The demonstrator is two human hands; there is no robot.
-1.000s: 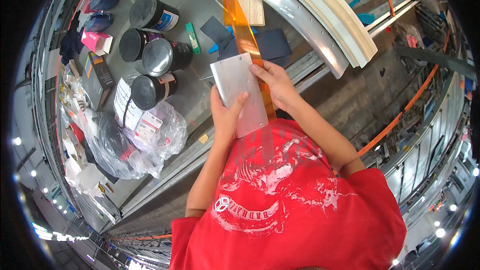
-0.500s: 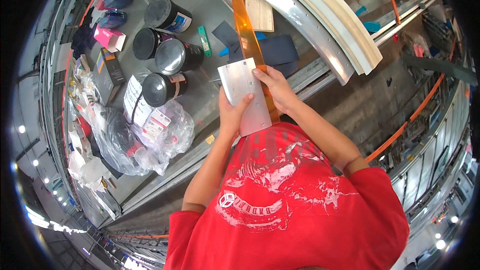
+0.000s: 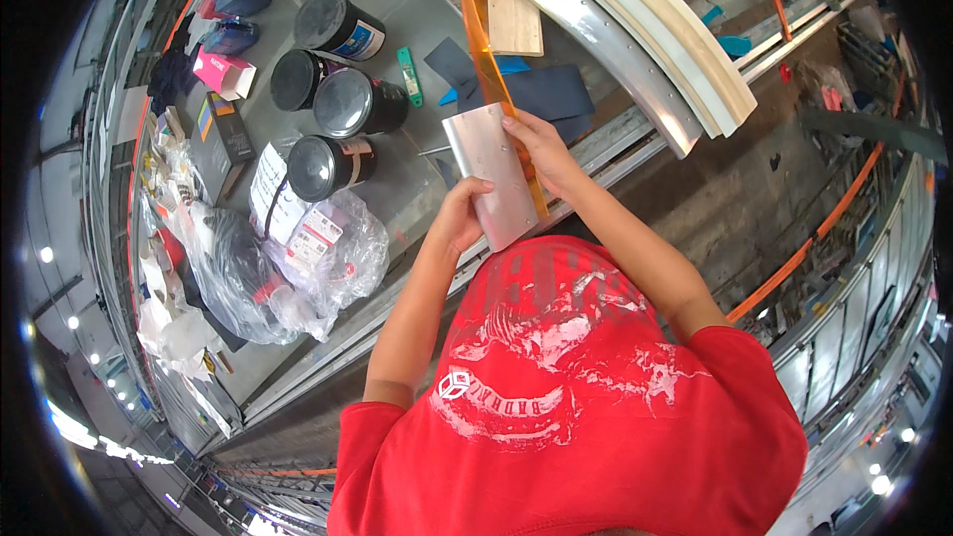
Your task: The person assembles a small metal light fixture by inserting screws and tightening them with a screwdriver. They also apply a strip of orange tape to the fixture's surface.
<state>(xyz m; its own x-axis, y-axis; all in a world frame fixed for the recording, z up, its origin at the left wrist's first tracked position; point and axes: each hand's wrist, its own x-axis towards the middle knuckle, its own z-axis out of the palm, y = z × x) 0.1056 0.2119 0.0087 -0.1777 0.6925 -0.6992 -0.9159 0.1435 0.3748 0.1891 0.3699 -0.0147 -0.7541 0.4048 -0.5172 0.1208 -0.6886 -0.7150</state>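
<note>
In front of my chest I hold a flat rectangular silver metal piece (image 3: 496, 184) with small dots like screw heads on its face. My left hand (image 3: 463, 214) grips its left edge, thumb on the face and the other fingers mostly hidden behind. My right hand (image 3: 544, 151) is closed on its upper right edge, where an orange see-through strip (image 3: 479, 40) runs along it. The strip stretches up over the bench and shows below my right hand beside the metal piece. Whether it is attached there I cannot tell.
Several black tubs (image 3: 359, 102) stand on the bench left of my hands, near a green-handled cutter (image 3: 409, 77). Clear plastic bags (image 3: 338, 268) lie closer. Dark sheets (image 3: 551, 96) lie beyond my hands. A long curved metal profile (image 3: 596, 35) sits at the upper right.
The metal piece has tilted and risen slightly, showing more of its left side. My left hand has slid down toward its edge, and my right hand has shifted slightly upward.
</note>
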